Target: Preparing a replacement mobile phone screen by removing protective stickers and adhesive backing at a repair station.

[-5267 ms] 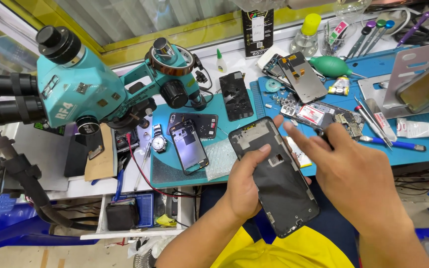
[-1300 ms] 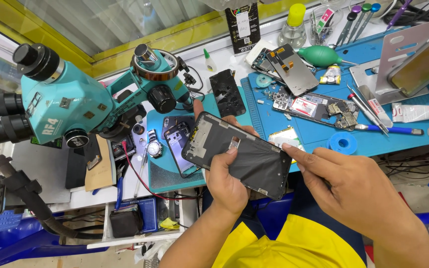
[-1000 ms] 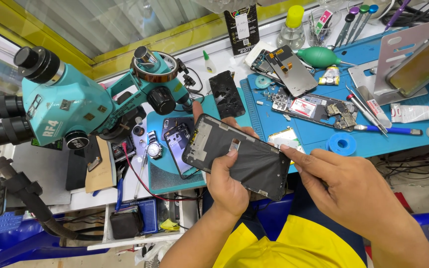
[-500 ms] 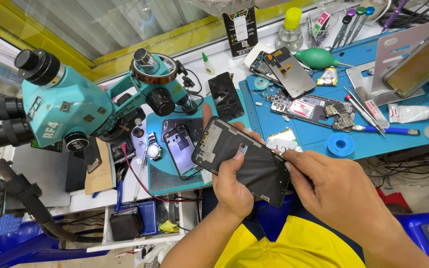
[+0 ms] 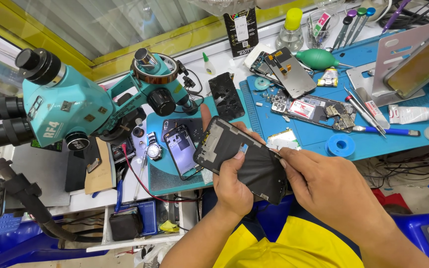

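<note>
- While our left hand (image 5: 232,186) grips the dark screen panel (image 5: 244,159) from below, thumb pressed across its back, the panel sits tilted in the air above our lap, just in front of the bench edge.
- Our right hand (image 5: 333,191) meets the panel's right edge with curled fingertips. We cannot tell whether they pinch the edge or only rest against it.
- We judge the step in hand to be work along that right edge, with the panel turned back side up towards us.
- Just beyond the panel, an opened phone (image 5: 182,149) lies on the teal mat (image 5: 165,181), with a wristwatch (image 5: 154,150) beside it.
- The microscope (image 5: 70,109) stands to the left, well apart from both hands.
- On the blue mat (image 5: 299,144) to the right lie a stripped phone body (image 5: 319,109) with its boards bare, a blue tape roll (image 5: 340,145) and tweezers (image 5: 361,106).
- Any further move at the edge, in our view, calls for a steady left grip and light, even pressure from the right fingertips, since a thin panel held by one side may flex.
</note>
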